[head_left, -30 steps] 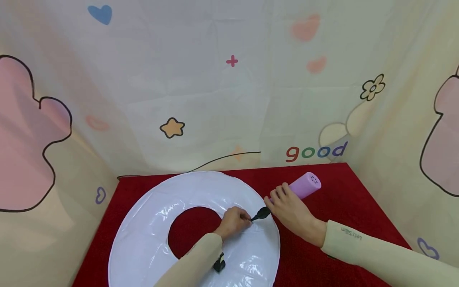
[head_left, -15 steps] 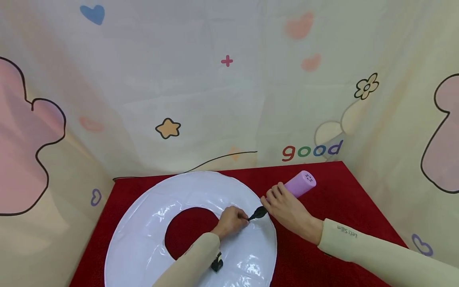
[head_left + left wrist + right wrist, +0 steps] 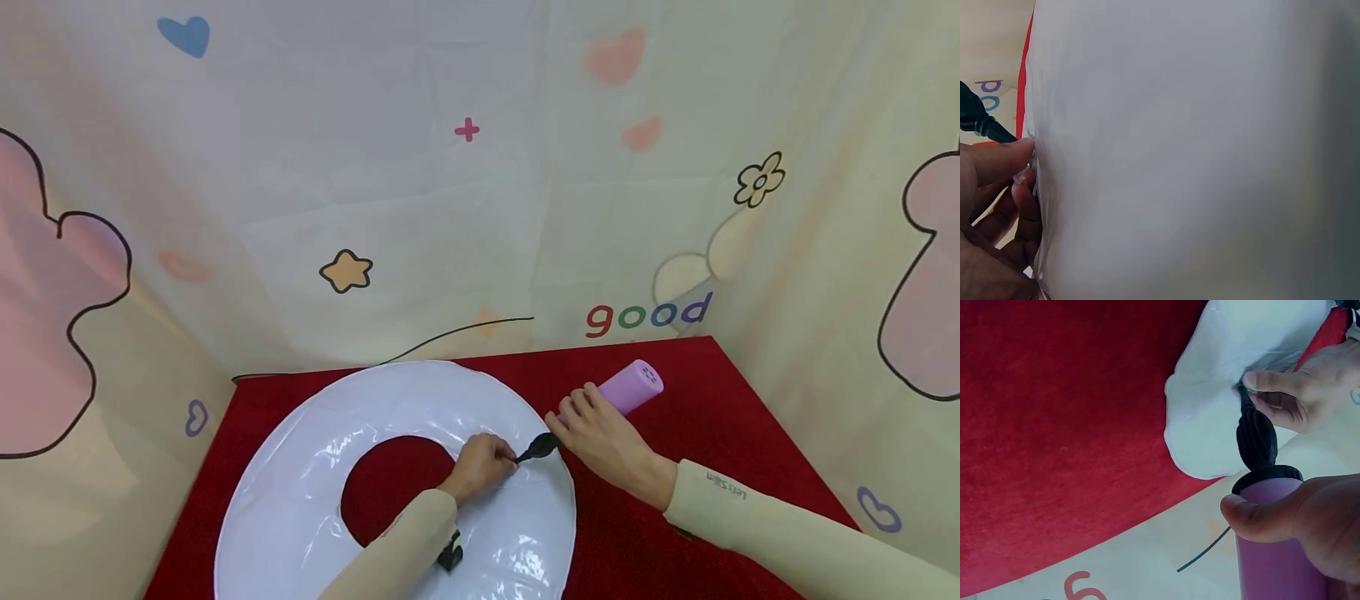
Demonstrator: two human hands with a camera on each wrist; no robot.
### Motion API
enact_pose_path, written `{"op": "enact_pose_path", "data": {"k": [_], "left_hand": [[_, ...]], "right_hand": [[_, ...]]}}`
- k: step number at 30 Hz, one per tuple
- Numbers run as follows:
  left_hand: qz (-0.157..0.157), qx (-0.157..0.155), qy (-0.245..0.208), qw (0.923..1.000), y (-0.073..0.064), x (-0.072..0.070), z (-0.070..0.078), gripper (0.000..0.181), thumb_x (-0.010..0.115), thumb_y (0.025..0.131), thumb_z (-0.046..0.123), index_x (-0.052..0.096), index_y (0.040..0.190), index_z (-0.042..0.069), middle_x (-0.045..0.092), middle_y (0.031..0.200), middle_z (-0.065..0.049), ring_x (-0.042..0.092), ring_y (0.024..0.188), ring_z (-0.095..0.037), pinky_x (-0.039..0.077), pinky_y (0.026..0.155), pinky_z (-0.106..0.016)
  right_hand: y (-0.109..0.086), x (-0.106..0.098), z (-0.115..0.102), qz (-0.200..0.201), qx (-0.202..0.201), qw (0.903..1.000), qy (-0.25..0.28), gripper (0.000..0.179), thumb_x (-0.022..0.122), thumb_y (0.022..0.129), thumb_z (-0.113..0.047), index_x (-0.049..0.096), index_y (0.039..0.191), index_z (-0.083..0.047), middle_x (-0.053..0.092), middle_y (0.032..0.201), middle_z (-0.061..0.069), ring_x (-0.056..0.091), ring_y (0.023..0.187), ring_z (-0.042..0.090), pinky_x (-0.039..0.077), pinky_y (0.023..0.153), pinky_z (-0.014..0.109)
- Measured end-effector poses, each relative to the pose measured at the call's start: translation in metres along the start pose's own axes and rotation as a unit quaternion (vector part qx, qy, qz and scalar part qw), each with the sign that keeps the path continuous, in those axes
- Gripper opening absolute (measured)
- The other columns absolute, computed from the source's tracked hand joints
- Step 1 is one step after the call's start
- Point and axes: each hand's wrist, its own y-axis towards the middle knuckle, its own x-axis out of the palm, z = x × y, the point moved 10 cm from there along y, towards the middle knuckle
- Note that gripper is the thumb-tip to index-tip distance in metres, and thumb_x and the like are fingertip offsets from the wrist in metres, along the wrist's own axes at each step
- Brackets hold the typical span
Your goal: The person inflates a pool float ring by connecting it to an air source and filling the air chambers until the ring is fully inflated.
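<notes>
A white inflatable ring [image 3: 300, 467], glossy and puffed up, lies on the red cloth. My left hand [image 3: 480, 465] pinches the clear valve [image 3: 1024, 175] on its upper right side between thumb and fingers. Into that valve runs the black tapered nozzle [image 3: 1257, 437] of a purple hand pump [image 3: 632, 387]. My right hand [image 3: 603, 437] grips the pump's body just behind its black collar [image 3: 1267, 477], thumb laid across it. The pump tilts up and away to the right, its holed end cap showing in the head view.
The red cloth [image 3: 675, 433] covers the table, bare to the right of the ring. A printed curtain [image 3: 405, 200] hangs behind and at both sides. Under my left sleeve a small black strap [image 3: 450, 555] shows against the ring.
The whole head view has shifted slightly left. Both hands keep their hold on the valve and pump, with hardly any movement relative to the ring.
</notes>
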Motion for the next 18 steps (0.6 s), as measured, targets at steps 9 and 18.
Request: {"op": "enact_pose_path", "data": {"k": [9, 18], "left_hand": [[-0.04, -0.017, -0.032, 0.9985, -0.006, 0.009, -0.005, 0.005, 0.07, 0.083, 0.006, 0.074, 0.086, 0.007, 0.065, 0.074, 0.0, 0.051, 0.071, -0.008, 0.044, 0.063, -0.021], [-0.058, -0.025, -0.078, 0.995, -0.007, 0.0, -0.004, 0.028, 0.075, 0.084, 0.022, 0.069, 0.107, 0.009, 0.064, 0.09, 0.0, 0.056, 0.083, -0.011, 0.049, 0.073, -0.024]], "right_hand": [[-0.009, 0.012, 0.007, -0.014, 0.031, 0.9956, 0.088, 0.081, 0.096, 0.051, -0.029, 0.061, 0.125, -0.022, 0.066, 0.107, 0.013, 0.059, 0.103, 0.033, 0.042, 0.094, 0.05], [-0.01, 0.02, 0.016, -0.023, 0.049, 0.9936, 0.099, 0.083, 0.095, 0.052, -0.031, 0.061, 0.128, -0.025, 0.066, 0.107, 0.012, 0.06, 0.102, 0.032, 0.042, 0.093, 0.05]]}}
